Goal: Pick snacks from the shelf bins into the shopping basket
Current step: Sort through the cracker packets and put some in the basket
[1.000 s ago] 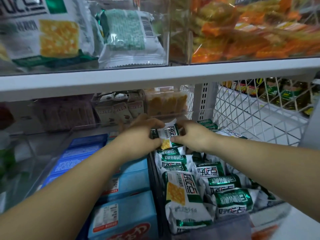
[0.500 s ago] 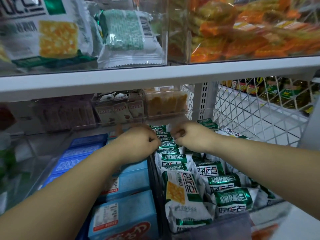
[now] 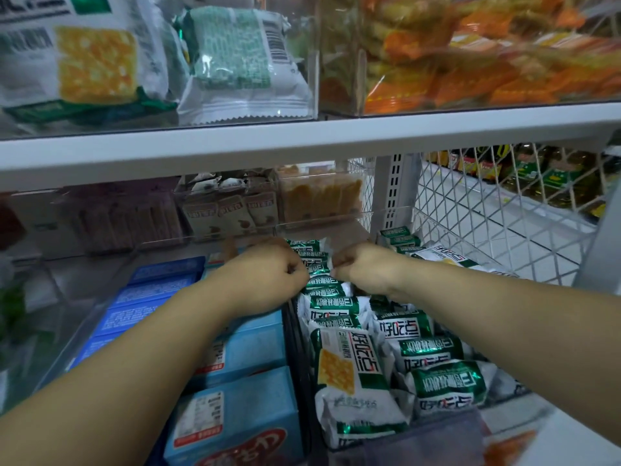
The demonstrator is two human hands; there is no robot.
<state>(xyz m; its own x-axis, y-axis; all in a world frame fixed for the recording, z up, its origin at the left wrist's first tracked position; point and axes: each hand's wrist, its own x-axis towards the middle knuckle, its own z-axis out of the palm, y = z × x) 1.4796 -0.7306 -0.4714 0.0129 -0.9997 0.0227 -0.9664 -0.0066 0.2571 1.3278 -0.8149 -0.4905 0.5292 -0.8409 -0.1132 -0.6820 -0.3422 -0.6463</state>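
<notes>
Green-and-white cracker packets fill a dark-rimmed container at the lower middle. Several stand on edge in a row running away from me. My left hand is at the left side of that row, fingers curled, thumb and forefinger pinching a packet top. My right hand is at the right side of the row, fingers curled round a white packet edge. The fingertips of both hands are mostly hidden behind the knuckles.
Blue boxes lie in the clear bin to the left. A white shelf board runs overhead with bins of packets and orange snacks. A white wire mesh wall stands at right. Small bins sit at the back.
One second ago both hands held a single packet up above the row. It has since gone down into the row, and both hands have dropped onto the packet tops.
</notes>
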